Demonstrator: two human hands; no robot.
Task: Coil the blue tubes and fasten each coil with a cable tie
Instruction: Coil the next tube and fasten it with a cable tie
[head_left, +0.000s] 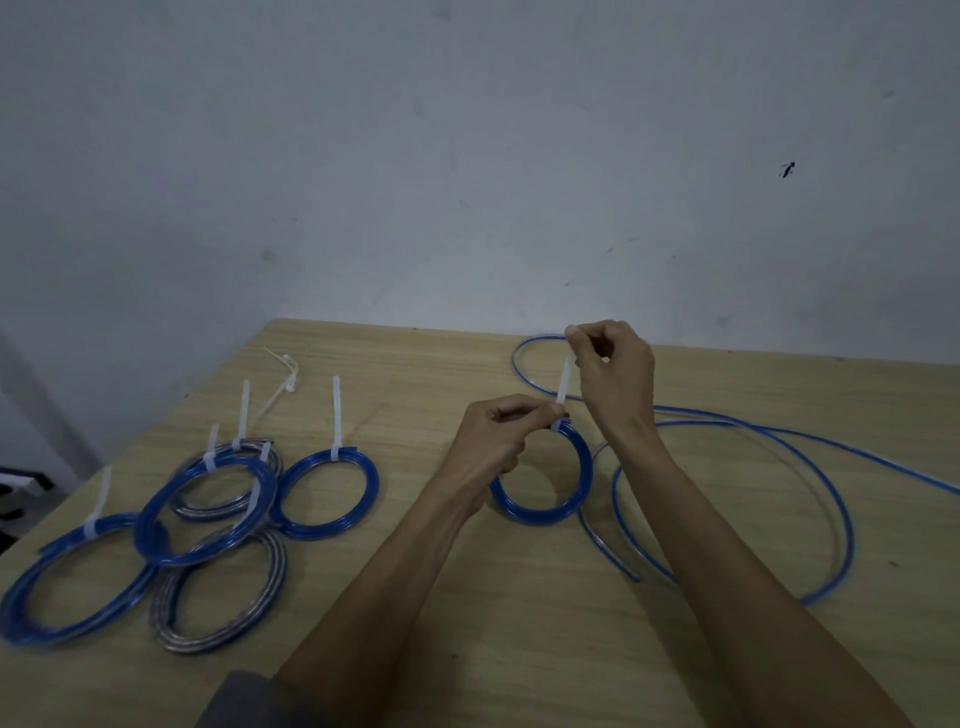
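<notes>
Above a pale wood-grain worktop (395, 597), two bare hands fasten a small blue tube coil (550, 483). From the head view, the left hand (493, 436) pinches the coil's top where a white cable tie (563, 384) wraps it, and the palm hides the coil's near left arc. The right hand (613, 369), fingers curled, pinches the tie's upper end; its fingertips cover the tip of the flat, slightly blurred strip. Right of the coil, loose blue tubing (841, 499) lies in wide loops, partly hidden under the right forearm and cut off at the frame's edge. At left lie three tied blue coils (324, 493), overlapping two grey, glossy coils (221, 597), white tie tails standing up. Spare white ties (283, 379) rest near the far edge, hard to make out. A grey sleeve (244, 701) is cropped at the bottom.
</notes>
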